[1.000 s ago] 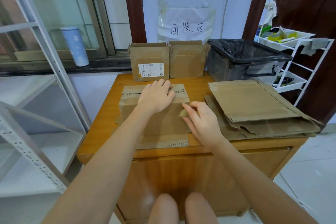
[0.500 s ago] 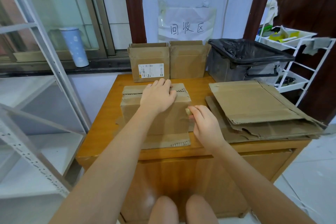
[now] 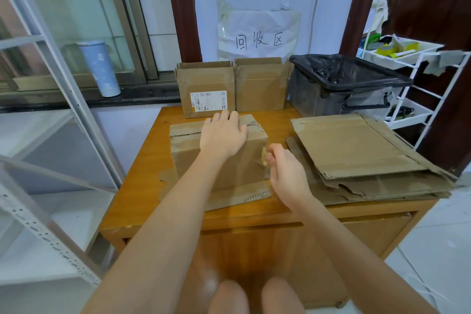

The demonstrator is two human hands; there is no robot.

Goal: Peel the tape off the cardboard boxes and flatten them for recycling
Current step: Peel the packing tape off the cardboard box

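Note:
A brown cardboard box (image 3: 188, 160) stands in the middle of the wooden table (image 3: 142, 186), its flaps spread at the front and back. My left hand (image 3: 222, 136) presses flat on the box's top. At the box's right edge my right hand (image 3: 285, 168) pinches a strip of clear tape (image 3: 265, 157) that lifts off the cardboard. Two more boxes stand at the table's back: one with a white label (image 3: 206, 89) and a plain one (image 3: 260, 86).
A stack of flattened cardboard (image 3: 356, 150) covers the table's right side. A bin with a black liner (image 3: 344, 81) stands behind it. A white wire cart (image 3: 413, 79) is at the far right, a metal shelf frame (image 3: 51, 115) at the left, a pale blue tumbler (image 3: 100, 69) on the sill.
My right hand has slid from the box's top near edge to its right edge, pulling the tape strip away. My left hand stays pressed on the box top.

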